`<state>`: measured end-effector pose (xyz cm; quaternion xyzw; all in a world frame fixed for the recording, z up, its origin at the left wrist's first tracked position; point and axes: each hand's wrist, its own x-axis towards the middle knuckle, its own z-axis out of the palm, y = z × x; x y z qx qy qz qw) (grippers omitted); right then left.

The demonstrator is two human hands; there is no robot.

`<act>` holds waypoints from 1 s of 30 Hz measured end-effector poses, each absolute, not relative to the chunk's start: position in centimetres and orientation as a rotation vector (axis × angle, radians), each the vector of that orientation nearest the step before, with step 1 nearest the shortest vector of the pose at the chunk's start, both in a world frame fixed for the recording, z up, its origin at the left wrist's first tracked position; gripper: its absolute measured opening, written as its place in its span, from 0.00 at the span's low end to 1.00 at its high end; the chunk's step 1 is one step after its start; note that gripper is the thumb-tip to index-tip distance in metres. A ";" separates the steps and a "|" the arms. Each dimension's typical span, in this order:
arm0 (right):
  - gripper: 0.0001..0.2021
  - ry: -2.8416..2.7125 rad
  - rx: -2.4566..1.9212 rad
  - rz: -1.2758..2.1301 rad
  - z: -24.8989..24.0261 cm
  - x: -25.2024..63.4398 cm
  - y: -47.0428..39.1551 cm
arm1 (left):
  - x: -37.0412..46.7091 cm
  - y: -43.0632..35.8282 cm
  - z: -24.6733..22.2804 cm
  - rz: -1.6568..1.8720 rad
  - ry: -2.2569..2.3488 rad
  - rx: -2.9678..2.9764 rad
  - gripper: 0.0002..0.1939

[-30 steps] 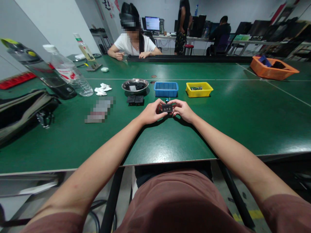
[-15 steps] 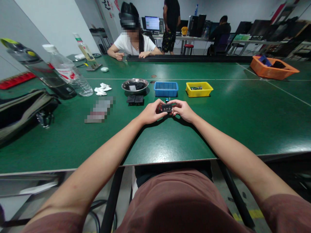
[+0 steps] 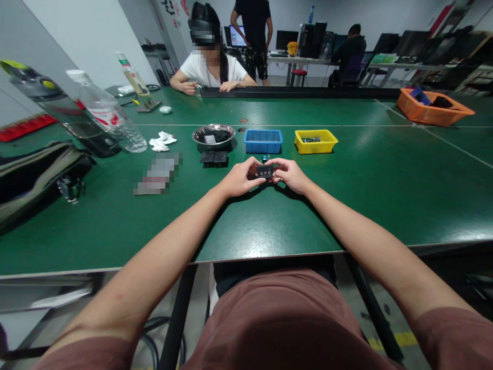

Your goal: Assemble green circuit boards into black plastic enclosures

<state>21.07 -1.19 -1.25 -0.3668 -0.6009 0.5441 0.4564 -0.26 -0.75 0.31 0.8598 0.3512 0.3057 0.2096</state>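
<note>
Left hand (image 3: 241, 179) and right hand (image 3: 289, 175), both closed by the fingertips on opposite ends of a small black block (image 3: 265, 171) lettered in white, held low over the green counter (image 3: 269, 221) directly ahead of the person. The block's lettered face is turned up toward the camera; whether its underside touches the counter cannot be told.

Beyond the hands, left to right: two black pieces (image 3: 214, 157) lying side by side, a round metal dish (image 3: 213, 135) holding dark parts, a blue bin (image 3: 263, 141) and a yellow bin (image 3: 316, 141). A small blue-green object (image 3: 264, 158) sits just behind the block. At far left stand a clear water bottle (image 3: 108, 116) and a dark bag (image 3: 34, 172); at far right an orange basket (image 3: 433, 109).

Change over the preceding second: almost none at the hands. The grip, the block's position and its facing match both earlier pictures, which suggests a steady press or close fitting rather than a transfer. The only clear difference lies in the background, where a standing person in dark clothes (image 3: 253, 31) has walked leftward and now stands behind the seated co-worker in white (image 3: 210, 69).
</note>
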 end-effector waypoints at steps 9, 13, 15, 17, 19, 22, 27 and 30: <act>0.17 -1.510 -0.907 1.308 -1.3 21.0 -1.2 | -0.1 -0.8 0.4 0.856 0.962 2.380 0.21; 0.16 -1.495 -0.913 1.304 -1.3 21.0 -1.3 | -0.1 -0.9 0.5 0.854 0.965 2.391 0.20; 0.15 -1.461 -0.927 1.327 -1.1 20.9 -1.4 | -0.1 -0.9 0.4 0.854 0.969 2.399 0.20; 0.14 -1.432 -0.941 1.348 -1.0 20.8 -1.5 | -0.1 -0.9 0.4 0.853 0.974 2.403 0.20; 0.14 -1.416 -0.950 1.359 -0.9 20.8 -1.5 | -0.2 -0.9 0.4 0.854 0.976 2.405 0.20; 0.14 -1.393 -0.964 1.375 -0.7 20.7 -1.5 | -0.2 -0.9 0.4 0.858 0.975 2.412 0.20; 0.12 -1.378 -0.975 1.378 -0.6 20.6 -1.6 | -0.2 -0.9 0.4 0.860 0.960 2.431 0.21; 0.12 -1.376 -0.977 1.373 -0.6 20.6 -1.6 | -0.2 -0.9 0.4 0.859 0.965 2.449 0.20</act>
